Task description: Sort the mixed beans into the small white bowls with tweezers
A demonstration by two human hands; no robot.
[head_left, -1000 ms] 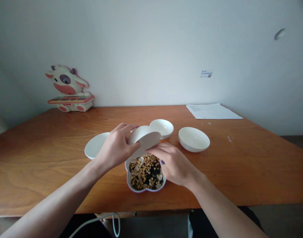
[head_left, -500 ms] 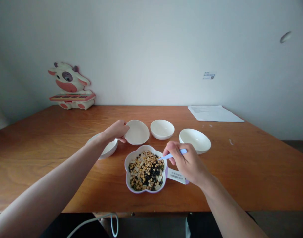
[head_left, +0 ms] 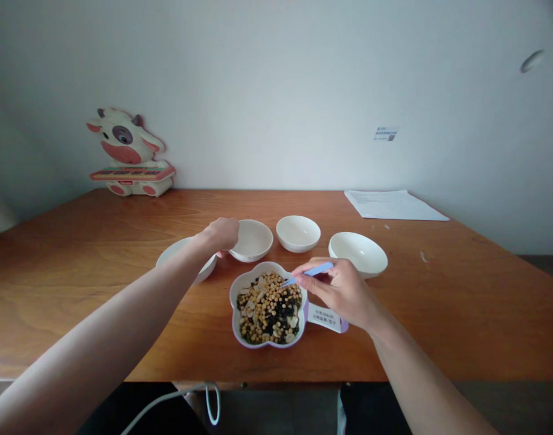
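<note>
My right hand (head_left: 342, 290) pinches a small light-blue fork (head_left: 319, 269). Its prongs point left, over the beans and nuts at the upper right of a white flower-shaped dish (head_left: 236, 326) with a purple edge. Inside lie mixed yellow beans (head_left: 271, 290), black beans (head_left: 276, 318), pale nut pieces and some green ones. A label covers the dish's handle (head_left: 324, 318), just below my right hand. My left hand (head_left: 224, 234) is closed at the left rim of a white bowl (head_left: 253, 240) behind the dish; its fingertips are mostly hidden.
Another white bowl (head_left: 204, 272) sits partly under my left forearm. Two more, a rear bowl (head_left: 298, 233) and a right bowl (head_left: 358, 254), complete the arc. A cow toy keyboard (head_left: 131, 175) and paper sheets (head_left: 394, 205) are by the wall. A white cable (head_left: 168, 397) hangs below the table edge.
My left hand has shifted a little right, further over the bowl's rim, and that bowl looks less tilted. The fork has moved left and lies flatter above the beans.
</note>
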